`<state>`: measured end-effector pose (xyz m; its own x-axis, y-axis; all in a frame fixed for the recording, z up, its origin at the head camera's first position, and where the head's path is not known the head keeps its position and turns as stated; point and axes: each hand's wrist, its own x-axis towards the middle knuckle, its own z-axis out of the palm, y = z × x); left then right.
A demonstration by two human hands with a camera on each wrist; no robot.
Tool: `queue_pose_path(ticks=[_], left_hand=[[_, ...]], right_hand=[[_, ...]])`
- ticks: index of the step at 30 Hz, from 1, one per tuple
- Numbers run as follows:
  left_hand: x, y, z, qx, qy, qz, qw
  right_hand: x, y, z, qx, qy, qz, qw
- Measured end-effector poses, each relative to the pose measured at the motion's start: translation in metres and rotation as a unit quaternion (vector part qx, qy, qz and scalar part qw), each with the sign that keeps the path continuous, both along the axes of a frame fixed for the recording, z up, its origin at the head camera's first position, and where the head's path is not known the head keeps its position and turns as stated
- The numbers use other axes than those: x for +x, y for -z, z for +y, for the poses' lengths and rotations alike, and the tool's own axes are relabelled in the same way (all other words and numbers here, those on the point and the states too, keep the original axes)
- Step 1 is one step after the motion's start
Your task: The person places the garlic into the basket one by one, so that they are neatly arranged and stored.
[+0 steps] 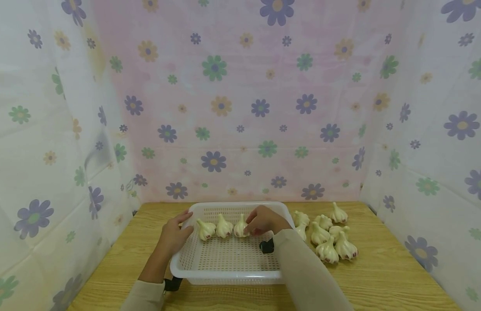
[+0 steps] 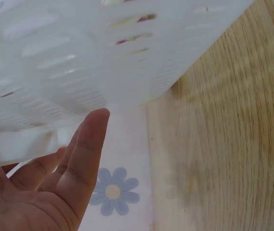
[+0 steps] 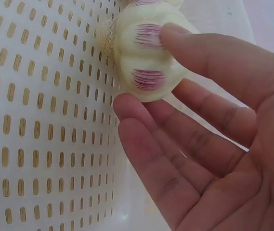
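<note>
A white plastic basket (image 1: 240, 275) with slotted walls stands on the table. Inside, toward its back, a row of three garlic bulbs includes a left bulb (image 1: 206, 230) and a middle bulb (image 1: 224, 226). My right hand (image 1: 264, 219) holds the rightmost garlic bulb (image 1: 239, 226); in the right wrist view the thumb lies on the purple-streaked bulb (image 3: 149, 60) and fingertips touch its lower side. My left hand (image 1: 174, 233) rests at the basket's left rim, with fairly straight fingers (image 2: 86, 154) against the outer wall (image 2: 79, 62).
Several more garlic bulbs (image 1: 320, 233) lie heaped on the wooden table (image 1: 380, 268), right of the basket. Flower-printed curtains (image 1: 240, 86) enclose the table at the back and both sides. Black straps (image 1: 267, 246) show at the wrists.
</note>
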<state>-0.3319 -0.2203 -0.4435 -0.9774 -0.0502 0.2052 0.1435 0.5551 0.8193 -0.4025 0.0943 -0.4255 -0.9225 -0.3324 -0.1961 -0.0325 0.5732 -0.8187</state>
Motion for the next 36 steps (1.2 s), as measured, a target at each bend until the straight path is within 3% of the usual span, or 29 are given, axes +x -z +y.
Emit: queue_pose_path(ticks=[22,28,36], left_hand=[[-0.003,0.0,0.002,0.001,0.004,-0.002,1.0],[-0.004,0.001,0.001,-0.003,0.003,-0.005,1.0],[-0.002,0.001,-0.002,0.0,0.006,-0.005,1.0]], right_hand=[[0.002,-0.002,0.005,0.017,0.012,0.002,0.9998],[0.0,-0.004,0.007,0.041,0.006,0.029,0.9987],[0.006,-0.025,0.008,0.069,-0.008,0.092,0.9934]])
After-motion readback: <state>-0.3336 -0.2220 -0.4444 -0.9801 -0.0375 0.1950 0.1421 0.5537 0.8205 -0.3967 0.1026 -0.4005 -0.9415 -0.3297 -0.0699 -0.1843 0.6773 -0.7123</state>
